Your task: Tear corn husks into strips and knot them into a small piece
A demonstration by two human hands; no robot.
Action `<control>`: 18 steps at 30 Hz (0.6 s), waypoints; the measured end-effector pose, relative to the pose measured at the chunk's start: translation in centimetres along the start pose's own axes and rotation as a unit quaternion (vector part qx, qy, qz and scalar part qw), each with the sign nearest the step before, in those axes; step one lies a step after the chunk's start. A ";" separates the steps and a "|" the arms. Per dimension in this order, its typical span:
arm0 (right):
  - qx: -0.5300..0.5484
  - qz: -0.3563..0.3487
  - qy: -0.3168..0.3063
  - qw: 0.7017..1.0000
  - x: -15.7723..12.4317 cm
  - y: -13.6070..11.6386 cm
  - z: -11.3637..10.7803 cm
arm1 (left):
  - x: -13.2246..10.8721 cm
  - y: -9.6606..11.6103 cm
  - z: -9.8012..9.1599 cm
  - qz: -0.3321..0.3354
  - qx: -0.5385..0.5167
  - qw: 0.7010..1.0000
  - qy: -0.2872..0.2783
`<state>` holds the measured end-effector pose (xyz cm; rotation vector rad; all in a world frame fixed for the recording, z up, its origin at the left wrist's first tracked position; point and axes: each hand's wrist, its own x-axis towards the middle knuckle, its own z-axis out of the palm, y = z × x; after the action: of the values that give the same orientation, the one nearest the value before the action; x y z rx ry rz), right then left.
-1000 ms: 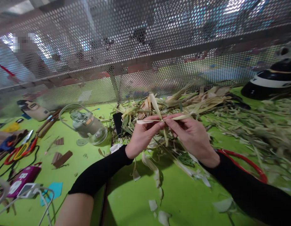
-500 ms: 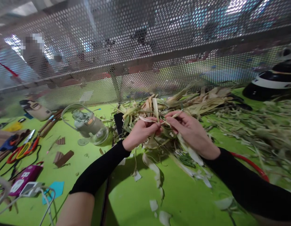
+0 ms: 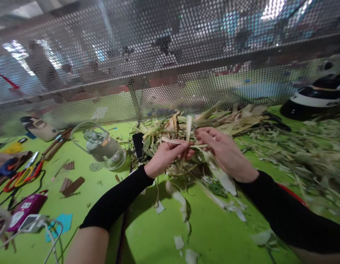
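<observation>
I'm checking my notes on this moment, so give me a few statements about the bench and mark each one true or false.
1. The left hand pinches a pale strip at its fingertips. True.
2. The sleeves on the forearms are white. False: they are black.
3. Scissors lie on the left side of the picture. True.
4. The purple device lies at the picture's right edge. False: it is on the left, near the blue paper.
5. The tabletop is brown. False: it is green.
</observation>
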<state>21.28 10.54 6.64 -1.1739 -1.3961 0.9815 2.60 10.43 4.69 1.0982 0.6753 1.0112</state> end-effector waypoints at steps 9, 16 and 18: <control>-0.171 -0.105 0.023 0.979 -3.5 -4.6 -3.1 | -1.2 2.7 1.1 -0.020 -0.067 0.998 0.003; -0.218 -0.125 0.030 0.967 -8.4 -4.0 -4.5 | -4.6 3.3 1.3 0.018 -0.007 1.000 0.009; -0.220 -0.114 0.033 0.968 -8.7 -3.4 -5.5 | -6.0 3.4 1.2 0.015 0.001 0.999 0.032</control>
<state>26.29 1.26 9.03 -1.3128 -1.7054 0.4758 0.07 4.90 8.09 1.0846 0.7139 1.0748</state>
